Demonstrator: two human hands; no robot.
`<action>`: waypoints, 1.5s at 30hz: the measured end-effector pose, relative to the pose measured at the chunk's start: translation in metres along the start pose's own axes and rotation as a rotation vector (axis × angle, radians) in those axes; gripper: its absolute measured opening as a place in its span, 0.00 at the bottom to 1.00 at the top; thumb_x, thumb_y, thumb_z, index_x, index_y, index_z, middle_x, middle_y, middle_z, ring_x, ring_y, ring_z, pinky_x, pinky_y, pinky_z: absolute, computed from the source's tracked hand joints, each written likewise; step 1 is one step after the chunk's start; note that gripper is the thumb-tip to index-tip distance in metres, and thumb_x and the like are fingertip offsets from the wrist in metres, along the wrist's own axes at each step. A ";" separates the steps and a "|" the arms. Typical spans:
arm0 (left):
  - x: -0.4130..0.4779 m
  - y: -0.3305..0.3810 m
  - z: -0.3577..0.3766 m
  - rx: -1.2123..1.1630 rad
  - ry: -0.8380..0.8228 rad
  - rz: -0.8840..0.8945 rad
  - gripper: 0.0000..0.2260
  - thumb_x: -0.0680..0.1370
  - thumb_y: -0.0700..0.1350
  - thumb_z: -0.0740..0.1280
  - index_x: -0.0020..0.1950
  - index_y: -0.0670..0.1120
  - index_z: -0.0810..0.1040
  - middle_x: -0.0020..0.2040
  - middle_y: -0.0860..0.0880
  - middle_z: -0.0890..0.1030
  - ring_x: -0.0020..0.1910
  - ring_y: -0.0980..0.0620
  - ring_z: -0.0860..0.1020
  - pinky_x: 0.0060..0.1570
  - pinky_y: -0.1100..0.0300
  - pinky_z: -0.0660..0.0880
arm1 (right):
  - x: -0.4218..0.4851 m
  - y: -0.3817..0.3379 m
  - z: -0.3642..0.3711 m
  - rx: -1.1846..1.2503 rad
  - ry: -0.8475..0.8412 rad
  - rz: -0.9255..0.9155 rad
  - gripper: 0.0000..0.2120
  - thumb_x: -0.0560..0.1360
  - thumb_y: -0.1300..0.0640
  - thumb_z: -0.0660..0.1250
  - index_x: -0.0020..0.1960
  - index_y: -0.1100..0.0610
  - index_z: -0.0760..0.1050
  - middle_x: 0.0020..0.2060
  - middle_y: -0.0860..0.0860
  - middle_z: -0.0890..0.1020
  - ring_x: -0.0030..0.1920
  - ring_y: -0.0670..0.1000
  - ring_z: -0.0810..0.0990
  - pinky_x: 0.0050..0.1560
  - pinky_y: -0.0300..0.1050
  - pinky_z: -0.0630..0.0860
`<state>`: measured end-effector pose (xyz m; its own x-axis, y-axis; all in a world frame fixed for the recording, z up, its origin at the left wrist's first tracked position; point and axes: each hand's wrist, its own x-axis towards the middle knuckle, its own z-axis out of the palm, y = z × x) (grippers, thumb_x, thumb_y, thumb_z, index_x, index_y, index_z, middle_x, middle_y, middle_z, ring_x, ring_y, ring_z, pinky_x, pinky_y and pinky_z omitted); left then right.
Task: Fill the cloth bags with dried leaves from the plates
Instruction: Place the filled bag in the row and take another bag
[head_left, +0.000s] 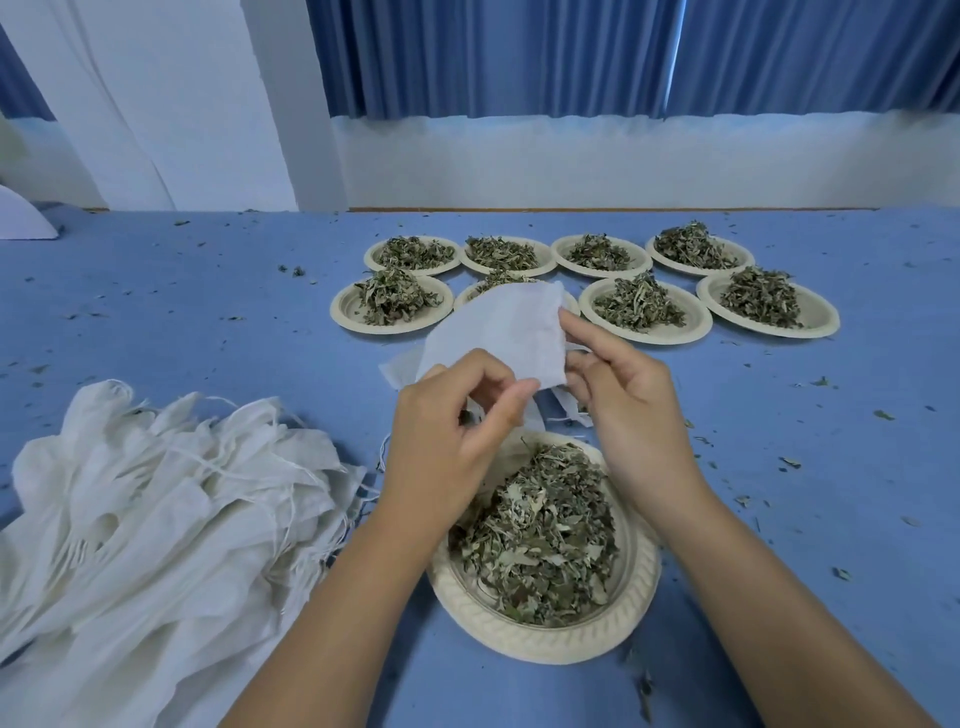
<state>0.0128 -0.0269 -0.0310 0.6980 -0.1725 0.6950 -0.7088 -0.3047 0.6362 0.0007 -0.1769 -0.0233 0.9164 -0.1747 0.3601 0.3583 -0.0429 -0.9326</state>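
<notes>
Head view: cloth bag (498, 332) is up off the counter (208, 322), held btwn both hands, at approx 12 o'clock from the near plate (545, 644) and its dried leaves (540, 535). Bag's long axis runs roughly 8 to 2 o'clock; its hemmed edge faces 3 o'clock, toward the right hand (628, 410). Left hand (447, 431) pinches the bag's lower edge w/ thumb + forefinger, other fingers curled; right hand's fingertips pinch the hemmed edge. Can't tell if the mouth is parted. Judgement: next comes opening the mouth, then scooping. The leaves lie at 6 o'clock from the bag, under both wrists, w/ both hands abt equally near, so it's a short drop back toward the body. Spare bags (156, 493) are heaped w/ loose drawstrings at 9 o'clock of the near plate, just beside it. Eight more plates (649, 340) of leaves sit in two rows at 12–1 o'clock, beyond the bag. Counter has a blue cover w/ leaf crumbs scattered all over. Room: blue curtains (519, 52) above a pale wall (623, 161) behind.
</notes>
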 end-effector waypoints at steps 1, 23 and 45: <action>-0.001 -0.001 0.002 -0.021 -0.023 -0.061 0.11 0.76 0.56 0.66 0.39 0.50 0.74 0.34 0.53 0.80 0.35 0.55 0.79 0.38 0.61 0.73 | -0.001 -0.001 0.001 0.009 -0.009 -0.016 0.20 0.81 0.68 0.55 0.61 0.47 0.75 0.42 0.43 0.85 0.43 0.42 0.83 0.45 0.30 0.76; 0.005 -0.004 -0.004 -0.347 0.270 -0.458 0.06 0.75 0.40 0.73 0.47 0.50 0.83 0.37 0.48 0.81 0.35 0.58 0.78 0.41 0.65 0.77 | -0.009 0.002 0.006 -0.610 0.138 -0.493 0.08 0.73 0.56 0.71 0.37 0.58 0.81 0.37 0.48 0.77 0.40 0.48 0.74 0.38 0.39 0.67; 0.001 -0.007 -0.005 0.012 0.260 -0.177 0.04 0.74 0.40 0.74 0.47 0.47 0.85 0.40 0.54 0.84 0.37 0.57 0.81 0.43 0.56 0.80 | -0.012 0.003 0.007 -0.091 0.008 0.004 0.05 0.75 0.62 0.70 0.41 0.58 0.75 0.37 0.54 0.82 0.38 0.52 0.82 0.44 0.50 0.80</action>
<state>0.0177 -0.0207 -0.0333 0.7598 0.1288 0.6373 -0.5765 -0.3197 0.7520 -0.0077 -0.1683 -0.0302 0.9161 -0.1833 0.3565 0.3365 -0.1316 -0.9324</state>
